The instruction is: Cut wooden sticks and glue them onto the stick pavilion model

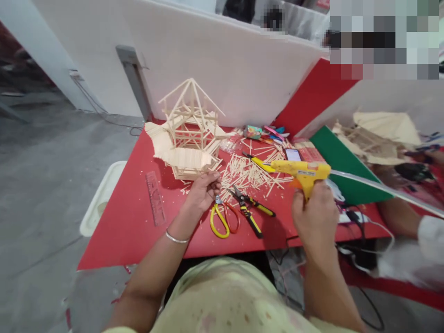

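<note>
- The right hand (317, 212) grips a yellow glue gun (301, 168), right of the stick pavilion model (189, 157).
- The left hand (203, 192) curls near the model's front.
- Scissors (226, 222) lie before the model.

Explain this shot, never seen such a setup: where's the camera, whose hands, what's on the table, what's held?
There's no machine here: a person works bare-handed. The single picture comes from a camera worn on their head, looking forward and down, so both forearms reach in from the bottom. The right hand grips a yellow glue gun. The left hand is at the near edge of a wooden stick model; whether its fingers pinch anything is too small to tell. On the red table lie loose sticks, scissors, black-and-yellow cutters and a clear ruler. The arm at far right is another person's.
</note>
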A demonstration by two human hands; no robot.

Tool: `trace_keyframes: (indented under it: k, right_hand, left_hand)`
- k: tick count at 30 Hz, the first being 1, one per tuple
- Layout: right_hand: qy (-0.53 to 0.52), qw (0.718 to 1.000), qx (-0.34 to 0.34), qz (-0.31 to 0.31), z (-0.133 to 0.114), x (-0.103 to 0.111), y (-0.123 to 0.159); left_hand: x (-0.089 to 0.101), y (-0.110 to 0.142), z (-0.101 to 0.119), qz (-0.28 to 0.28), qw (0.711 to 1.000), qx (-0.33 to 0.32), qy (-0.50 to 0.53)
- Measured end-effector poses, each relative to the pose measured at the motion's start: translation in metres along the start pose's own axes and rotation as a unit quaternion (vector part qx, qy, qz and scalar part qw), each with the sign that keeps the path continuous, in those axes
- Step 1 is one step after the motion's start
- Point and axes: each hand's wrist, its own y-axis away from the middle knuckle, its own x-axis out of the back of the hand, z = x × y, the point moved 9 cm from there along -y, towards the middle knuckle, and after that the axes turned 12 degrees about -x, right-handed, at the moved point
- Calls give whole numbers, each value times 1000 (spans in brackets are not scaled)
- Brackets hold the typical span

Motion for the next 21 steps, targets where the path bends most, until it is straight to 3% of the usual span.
trace_keyframes:
  k: [2,5,8,10,13,18,21]
  right_hand:
    - [-46,997,-35,-57,30,-25,12]
    - [-77,980,-97,-158,67,-78,30]
    - [-58,965,-138,-217,82,-120,40]
    - [-19,955,-157,-250,83,-136,42]
    - [39,942,-173,-287,79,-147,41]
    - [54,938,-164,-300,75,-153,34]
    - [63,950,-141,-271,73,-142,33]
  left_hand:
    - [10,-3,-10,9,998,-19,-59]
    - [21,-5,-22,18,988,-32,-152]
    - [23,-5,-20,16,970,-72,-233]
    - [23,-3,-11,25,954,-119,-275]
    - [24,1,1,49,927,-175,-327]
    - [29,2,4,75,915,-184,-350]
    - [34,1,6,94,912,-191,-351]
